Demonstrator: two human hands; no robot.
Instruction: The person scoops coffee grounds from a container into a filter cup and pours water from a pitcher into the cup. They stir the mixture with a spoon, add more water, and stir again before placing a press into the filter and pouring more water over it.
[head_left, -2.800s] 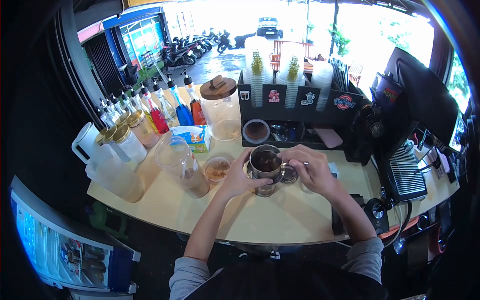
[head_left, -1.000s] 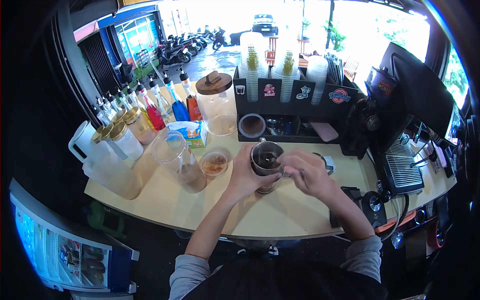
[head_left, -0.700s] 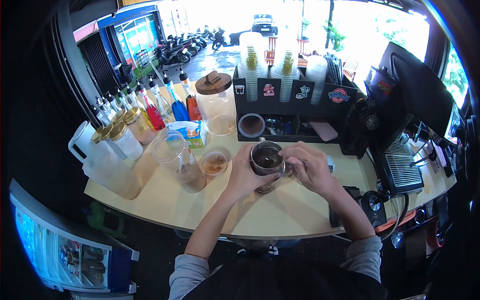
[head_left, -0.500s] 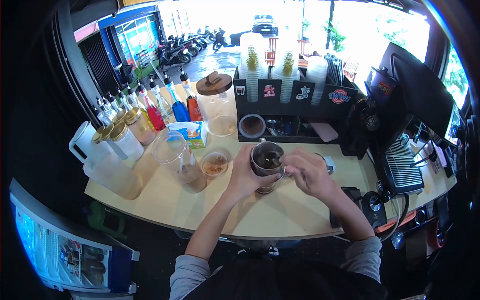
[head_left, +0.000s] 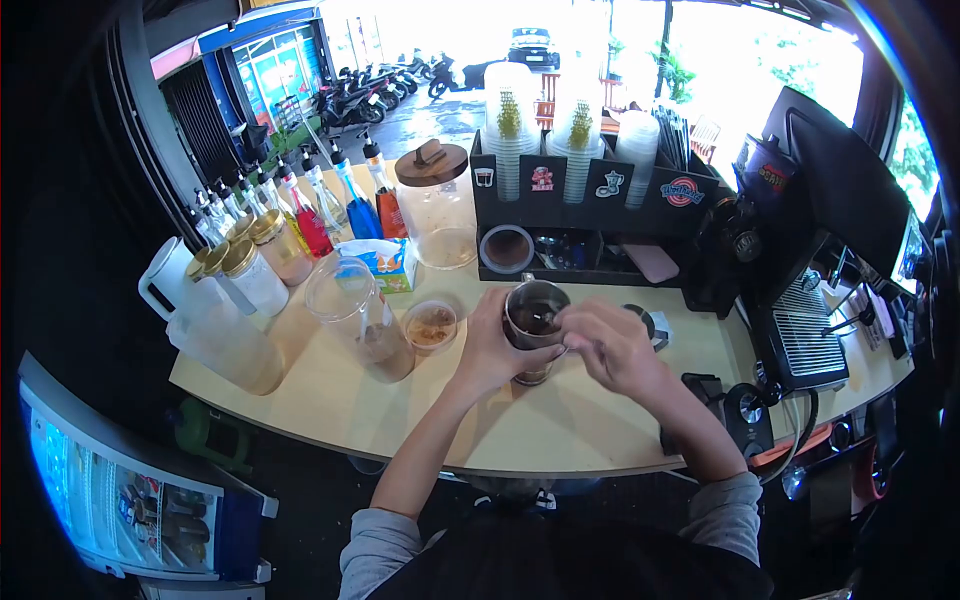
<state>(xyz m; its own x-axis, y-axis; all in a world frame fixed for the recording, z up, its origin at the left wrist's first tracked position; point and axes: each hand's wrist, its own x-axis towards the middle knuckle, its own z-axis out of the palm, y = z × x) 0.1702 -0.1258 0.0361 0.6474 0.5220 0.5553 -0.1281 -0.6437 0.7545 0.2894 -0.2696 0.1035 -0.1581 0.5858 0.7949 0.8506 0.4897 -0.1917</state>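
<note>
My left hand (head_left: 497,352) is wrapped round a metal cup (head_left: 530,340) with dark liquid in it, held above the counter. At the cup's right rim, my right hand (head_left: 612,345) is closed in a pinch on a thin utensil, whose lower part is hidden in the cup. Left of the cup sits a small round tub (head_left: 432,326) with brown contents. Beside that tub stands a tall clear plastic container (head_left: 372,335) with some brown powder low inside.
A black organizer (head_left: 590,215) with stacked plastic cups is behind the metal cup. Syrup bottles (head_left: 312,232), gold-lidded jars (head_left: 262,290), a tissue box (head_left: 385,262) and a pitcher (head_left: 225,340) line the left. An espresso machine (head_left: 805,330) stands right, a scale-like black device (head_left: 745,410) nearer.
My right hand has shifted slightly at the cup's rim, and more of the round object behind it shows. My left hand keeps its hold. The whole view has moved a little.
</note>
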